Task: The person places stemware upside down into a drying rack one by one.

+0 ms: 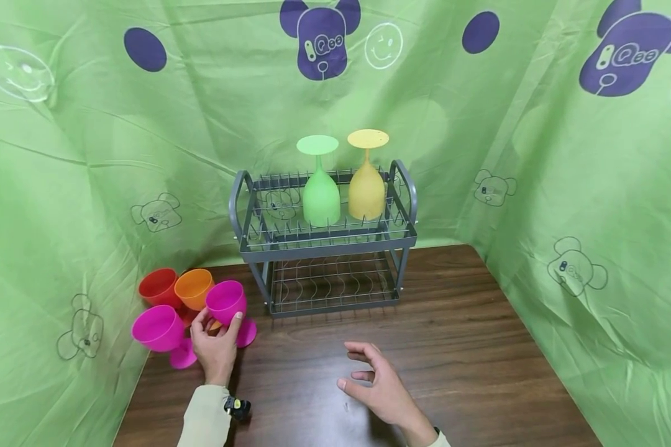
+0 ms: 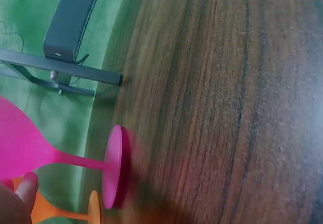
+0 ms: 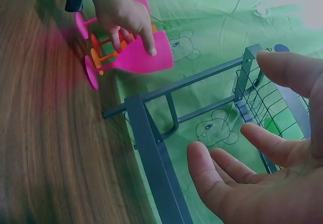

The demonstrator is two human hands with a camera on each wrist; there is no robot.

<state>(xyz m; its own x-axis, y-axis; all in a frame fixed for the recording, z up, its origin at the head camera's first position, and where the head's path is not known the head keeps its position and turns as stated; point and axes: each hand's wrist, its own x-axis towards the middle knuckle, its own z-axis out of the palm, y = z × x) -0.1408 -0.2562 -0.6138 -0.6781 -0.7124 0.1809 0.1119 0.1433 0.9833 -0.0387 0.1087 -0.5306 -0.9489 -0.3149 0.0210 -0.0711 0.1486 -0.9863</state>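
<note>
My left hand (image 1: 215, 347) grips the magenta goblet (image 1: 227, 302) by its bowl, fingers curled around it, at the left edge of the wooden surface (image 1: 453, 347) beside the orange goblet (image 1: 193, 288). My right hand (image 1: 377, 388) hovers open, fingers relaxed, holding nothing, before the dish rack (image 1: 324, 248).

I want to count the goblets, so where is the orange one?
In the head view the orange goblet stands at the table's left, between the red goblet and the pink goblet the left hand grips.

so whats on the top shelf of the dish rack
Two goblets stand upside down on the dish rack top shelf: a green goblet and a yellow goblet beside it. Their rims are hidden behind the rack's wires.
</note>
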